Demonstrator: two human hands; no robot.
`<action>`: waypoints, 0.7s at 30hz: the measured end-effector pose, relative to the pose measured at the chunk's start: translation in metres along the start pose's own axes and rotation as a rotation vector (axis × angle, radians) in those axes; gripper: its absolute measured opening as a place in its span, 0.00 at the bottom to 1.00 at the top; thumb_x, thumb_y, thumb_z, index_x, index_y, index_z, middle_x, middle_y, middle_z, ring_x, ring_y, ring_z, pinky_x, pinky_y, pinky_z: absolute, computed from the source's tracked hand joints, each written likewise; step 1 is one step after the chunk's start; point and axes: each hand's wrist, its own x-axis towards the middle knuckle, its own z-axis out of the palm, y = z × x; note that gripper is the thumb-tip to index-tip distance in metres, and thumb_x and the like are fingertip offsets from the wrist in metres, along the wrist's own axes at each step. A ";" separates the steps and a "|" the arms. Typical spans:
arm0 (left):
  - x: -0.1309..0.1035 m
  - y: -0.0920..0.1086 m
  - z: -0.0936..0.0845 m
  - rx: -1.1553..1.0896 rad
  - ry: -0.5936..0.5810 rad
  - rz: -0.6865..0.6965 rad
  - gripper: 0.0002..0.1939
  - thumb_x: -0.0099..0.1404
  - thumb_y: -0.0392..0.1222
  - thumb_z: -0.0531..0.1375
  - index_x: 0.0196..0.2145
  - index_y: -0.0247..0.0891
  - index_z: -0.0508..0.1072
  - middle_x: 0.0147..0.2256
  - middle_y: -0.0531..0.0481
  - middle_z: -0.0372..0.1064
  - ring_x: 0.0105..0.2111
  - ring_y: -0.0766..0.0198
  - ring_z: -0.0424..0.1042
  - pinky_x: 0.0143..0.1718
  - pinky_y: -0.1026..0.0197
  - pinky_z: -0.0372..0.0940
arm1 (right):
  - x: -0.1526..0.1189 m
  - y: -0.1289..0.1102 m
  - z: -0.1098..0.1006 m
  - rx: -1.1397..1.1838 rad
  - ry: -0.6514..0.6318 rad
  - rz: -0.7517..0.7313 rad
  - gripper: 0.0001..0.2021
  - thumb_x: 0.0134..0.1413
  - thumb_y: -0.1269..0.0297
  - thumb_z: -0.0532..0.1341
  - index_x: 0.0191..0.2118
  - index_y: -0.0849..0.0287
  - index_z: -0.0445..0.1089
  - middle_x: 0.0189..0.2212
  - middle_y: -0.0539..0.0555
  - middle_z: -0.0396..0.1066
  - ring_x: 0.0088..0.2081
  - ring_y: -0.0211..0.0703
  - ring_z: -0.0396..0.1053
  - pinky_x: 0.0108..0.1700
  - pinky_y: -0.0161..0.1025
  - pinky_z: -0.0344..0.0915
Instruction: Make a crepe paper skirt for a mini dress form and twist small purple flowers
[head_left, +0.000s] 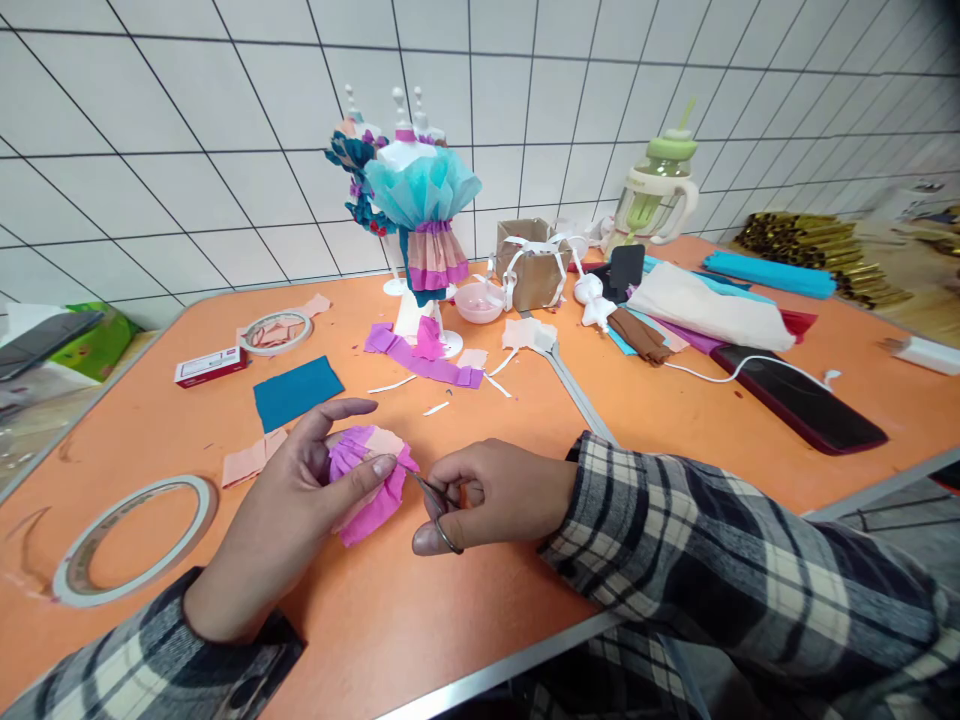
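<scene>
My left hand (307, 480) pinches a gathered piece of crepe paper (375, 512), purple with a pale peach part, between thumb and fingers above the orange table. A pair of small metal scissors (448, 538) sits in my right hand (499, 490), thumb and fingers in the loops. The blades point left and meet the paper's right edge by my left thumb; whether they are closed on it is too small to tell. Behind my hands stands a miniature dress form (405, 150) in a turquoise ruffle (424, 188) and a purple and peach skirt (437, 255).
Rolls of tape (202, 500) and a blue paper square (298, 392) lie left, near a small red and white box (210, 366). Purple strips (431, 366) lie ahead. A cardboard box (531, 262), a phone (799, 398), folded crepe paper (712, 305) and a lidded drink bottle (652, 195) occupy the right.
</scene>
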 end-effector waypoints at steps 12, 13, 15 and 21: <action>0.000 -0.003 -0.001 -0.031 0.020 0.034 0.34 0.53 0.50 0.72 0.54 0.46 0.64 0.25 0.56 0.73 0.21 0.64 0.72 0.20 0.68 0.66 | 0.002 0.003 0.000 0.037 0.035 -0.004 0.21 0.45 0.45 0.69 0.28 0.60 0.69 0.21 0.45 0.65 0.23 0.31 0.59 0.24 0.30 0.55; 0.000 -0.002 -0.001 -0.040 0.020 0.034 0.34 0.53 0.50 0.72 0.54 0.46 0.64 0.24 0.57 0.73 0.21 0.65 0.71 0.20 0.68 0.65 | 0.002 0.003 0.000 0.053 0.029 0.015 0.21 0.44 0.45 0.69 0.29 0.60 0.70 0.21 0.45 0.66 0.23 0.31 0.61 0.24 0.30 0.56; 0.000 -0.002 -0.001 -0.044 0.017 0.030 0.34 0.53 0.49 0.72 0.54 0.47 0.64 0.25 0.57 0.73 0.21 0.65 0.71 0.20 0.69 0.66 | 0.001 0.002 -0.001 0.085 0.013 0.057 0.20 0.44 0.46 0.70 0.31 0.59 0.71 0.21 0.45 0.66 0.23 0.32 0.63 0.23 0.30 0.59; 0.000 -0.004 -0.003 0.012 0.008 0.031 0.35 0.53 0.50 0.72 0.55 0.47 0.64 0.26 0.55 0.75 0.23 0.63 0.73 0.22 0.67 0.67 | -0.002 0.000 -0.002 0.058 -0.011 0.050 0.21 0.44 0.45 0.70 0.34 0.58 0.71 0.23 0.44 0.63 0.24 0.31 0.59 0.24 0.30 0.56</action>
